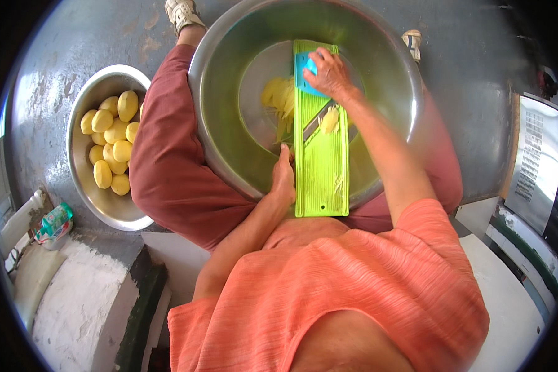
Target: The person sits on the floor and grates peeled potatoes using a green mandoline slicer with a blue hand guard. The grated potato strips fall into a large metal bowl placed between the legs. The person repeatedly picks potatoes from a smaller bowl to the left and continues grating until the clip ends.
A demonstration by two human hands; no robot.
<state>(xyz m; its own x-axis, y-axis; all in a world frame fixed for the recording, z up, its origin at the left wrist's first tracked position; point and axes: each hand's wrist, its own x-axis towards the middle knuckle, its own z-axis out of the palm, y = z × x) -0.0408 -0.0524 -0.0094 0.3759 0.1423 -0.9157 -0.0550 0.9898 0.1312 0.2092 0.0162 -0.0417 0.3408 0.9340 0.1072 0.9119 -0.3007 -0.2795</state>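
A lime-green mandoline slicer [322, 176] lies lengthwise over a large stainless steel basin [223, 107] between my legs. Near the slicer's far end, my right hand [328, 72] grips the blue food holder [309, 83]; whatever is beneath the holder is hidden. My left hand [284, 174] is at the slicer's left edge, thumb up, with its fingers out of sight below. A potato scrap [329, 122] rests beside the slanted blade [317, 123]. Potato shreds [279, 97] are heaped in the basin under the slicer. A few thin slivers [338, 183] cling to its near end.
On the floor to the left, an oval metal basin [81, 186] holds several peeled potatoes [116, 130], partly covered by my left knee. A green-and-clear plastic bottle [56, 221] lies by a whitewashed ledge [83, 279]. A vented metal panel [534, 158] stands at the right.
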